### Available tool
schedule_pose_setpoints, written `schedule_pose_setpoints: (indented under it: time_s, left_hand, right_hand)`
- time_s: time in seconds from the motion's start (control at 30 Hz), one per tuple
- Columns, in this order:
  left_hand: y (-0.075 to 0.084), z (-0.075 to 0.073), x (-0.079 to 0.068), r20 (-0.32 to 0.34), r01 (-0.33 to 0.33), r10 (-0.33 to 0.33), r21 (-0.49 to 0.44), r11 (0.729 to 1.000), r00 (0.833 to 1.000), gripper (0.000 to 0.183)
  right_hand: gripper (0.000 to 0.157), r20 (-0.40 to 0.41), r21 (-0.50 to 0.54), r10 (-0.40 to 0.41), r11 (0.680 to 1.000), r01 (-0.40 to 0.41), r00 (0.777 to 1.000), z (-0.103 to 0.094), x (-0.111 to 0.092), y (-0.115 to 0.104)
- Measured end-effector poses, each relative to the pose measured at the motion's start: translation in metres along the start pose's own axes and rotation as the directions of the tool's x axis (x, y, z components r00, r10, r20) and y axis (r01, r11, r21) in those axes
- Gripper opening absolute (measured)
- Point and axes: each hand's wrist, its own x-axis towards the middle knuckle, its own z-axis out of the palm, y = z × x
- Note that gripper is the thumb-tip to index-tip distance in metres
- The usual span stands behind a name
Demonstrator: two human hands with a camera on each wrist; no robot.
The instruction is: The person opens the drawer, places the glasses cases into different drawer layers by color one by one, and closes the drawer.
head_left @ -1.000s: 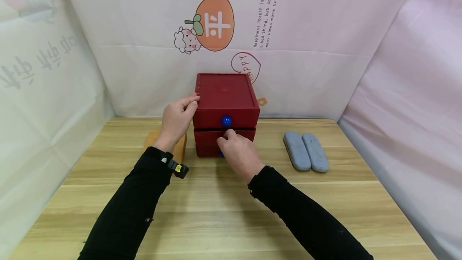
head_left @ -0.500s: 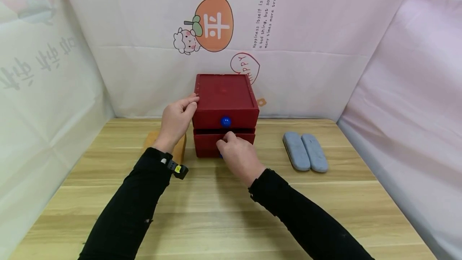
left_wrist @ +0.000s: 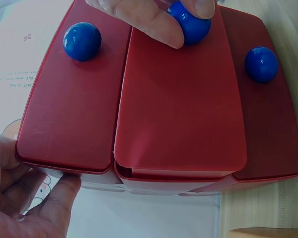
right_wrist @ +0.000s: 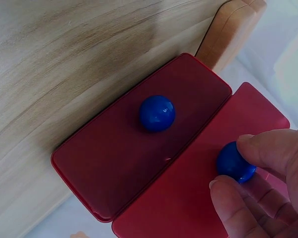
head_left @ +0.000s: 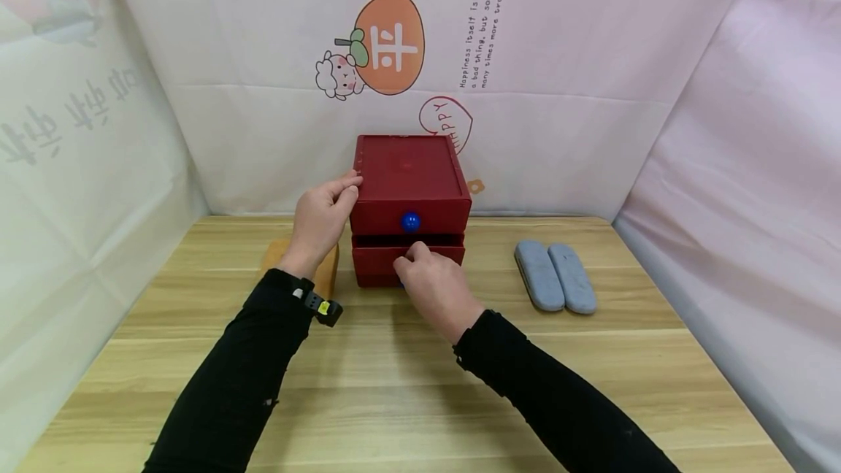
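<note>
Both arms reach forward over the worktop [head_left: 368, 407] to a red chest of drawers [head_left: 407, 166] near its back edge. The left hand [head_left: 320, 216] lies against the chest's upper left edge, fingertips on the top; the right hand [head_left: 439, 285] comes in across its front, back of the hand upward.

In the head view the right hand hides part of the middle and bottom drawer fronts. An orange block [head_left: 327, 272] sits partly behind the left wrist, and the sleeves run off the lower edge. The right wrist view cuts off much of the right hand.

The right grip is nearly closed, thumb and finger pinching the blue knob [right_wrist: 232, 162] of the middle drawer [left_wrist: 181, 109], which juts past its neighbours. The left grip is loose, digits spread and touching the chest.
</note>
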Motion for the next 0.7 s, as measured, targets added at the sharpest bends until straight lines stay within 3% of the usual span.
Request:
schedule_pose_setpoints:
  time_s: [0.7]
  left_hand:
    - [-0.0003, 0.0006, 0.0007, 0.007, 0.005, -0.005, 0.005, 1.0, 1.0, 0.039]
  right_hand:
    - [0.009, -0.002, -0.001, -0.009, 1.0, 0.009, 1.0, -0.0051, -0.0051, -0.0034]
